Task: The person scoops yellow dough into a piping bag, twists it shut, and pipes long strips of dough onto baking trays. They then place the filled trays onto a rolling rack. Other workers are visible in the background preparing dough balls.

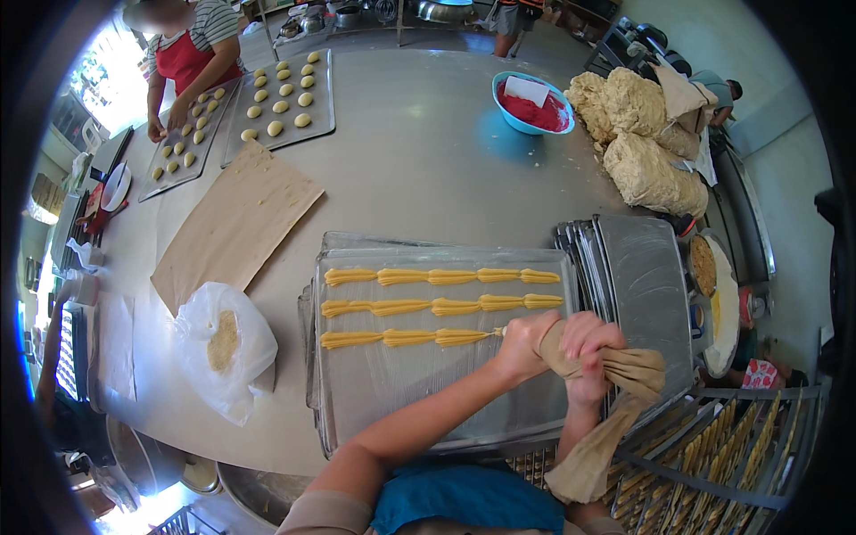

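My left hand (525,344) grips the lower part of a cloth piping bag (635,374) close to its tip. Higher up, my right hand (592,348) is wrapped around the twisted neck, and the loose end of the cloth hangs down past my wrist. The bag's nozzle touches the end of a row of ridged yellow dough (438,337) on a greased metal baking tray (428,401). Two longer rows of the same piped dough (435,275) run across the tray above it. This tray lies on top of a stack of others.
More stacked trays (642,281) stand at the right, beside a rack (709,468) of piped dough. A plastic bag of crumbs (224,354) and brown paper (234,214) lie left. Beyond are a blue bowl (515,124), large dough lumps (652,170), and a person handling dough balls (189,159).
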The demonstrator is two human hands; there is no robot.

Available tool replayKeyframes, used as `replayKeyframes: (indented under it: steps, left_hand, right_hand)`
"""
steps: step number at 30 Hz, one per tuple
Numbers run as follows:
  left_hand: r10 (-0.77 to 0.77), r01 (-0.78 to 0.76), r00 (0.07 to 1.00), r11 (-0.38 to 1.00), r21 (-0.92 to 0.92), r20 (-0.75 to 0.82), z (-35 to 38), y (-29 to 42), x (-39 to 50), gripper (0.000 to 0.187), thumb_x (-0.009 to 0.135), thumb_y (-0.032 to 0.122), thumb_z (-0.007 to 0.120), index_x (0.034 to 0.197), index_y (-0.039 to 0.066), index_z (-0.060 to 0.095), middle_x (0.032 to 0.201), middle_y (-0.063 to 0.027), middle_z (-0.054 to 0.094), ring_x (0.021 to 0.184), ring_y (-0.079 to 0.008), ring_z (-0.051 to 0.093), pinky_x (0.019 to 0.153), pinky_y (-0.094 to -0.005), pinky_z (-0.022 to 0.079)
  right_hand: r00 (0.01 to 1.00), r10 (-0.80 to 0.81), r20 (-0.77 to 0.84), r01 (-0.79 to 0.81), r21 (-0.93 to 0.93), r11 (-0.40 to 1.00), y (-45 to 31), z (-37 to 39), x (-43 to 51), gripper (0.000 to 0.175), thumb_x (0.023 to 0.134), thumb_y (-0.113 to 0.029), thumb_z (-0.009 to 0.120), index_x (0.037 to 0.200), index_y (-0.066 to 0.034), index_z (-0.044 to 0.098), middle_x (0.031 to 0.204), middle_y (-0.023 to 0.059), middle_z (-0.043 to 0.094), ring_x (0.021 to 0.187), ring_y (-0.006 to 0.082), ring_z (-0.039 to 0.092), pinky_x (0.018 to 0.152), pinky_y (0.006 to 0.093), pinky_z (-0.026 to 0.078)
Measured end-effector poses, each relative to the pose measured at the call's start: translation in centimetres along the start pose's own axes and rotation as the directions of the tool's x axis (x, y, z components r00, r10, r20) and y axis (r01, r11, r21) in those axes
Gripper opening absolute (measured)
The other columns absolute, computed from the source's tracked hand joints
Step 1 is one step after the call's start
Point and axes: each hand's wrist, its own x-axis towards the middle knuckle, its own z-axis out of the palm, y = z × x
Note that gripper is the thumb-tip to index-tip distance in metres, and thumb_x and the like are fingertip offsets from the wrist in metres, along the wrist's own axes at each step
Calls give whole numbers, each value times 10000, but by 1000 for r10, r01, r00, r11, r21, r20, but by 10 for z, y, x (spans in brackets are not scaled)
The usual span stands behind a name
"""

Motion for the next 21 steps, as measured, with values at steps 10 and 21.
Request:
replayKeyframes:
  steps: [10,21]
  left_hand:
    - [84,-88,996,981,171,29,13,-1,1,290,625,188,757,760,67,531,697,-137,580,636,-362,589,557,-408,475]
    - [49,-61,997,974,219,63,27,-30,-7,289,640,205,751,733,60,519,650,-162,587,620,-380,594,540,-445,475]
  right_hand:
    - [997,75,3,-74,185,980,9,-25,-10,392,977,-227,462,605,-109,419,493,22,451,431,127,402,522,279,353]
    - [960,277,-49,-276,33,961,30,-43,-24,462,969,-262,488,556,-68,417,483,13,429,455,94,379,489,254,290]
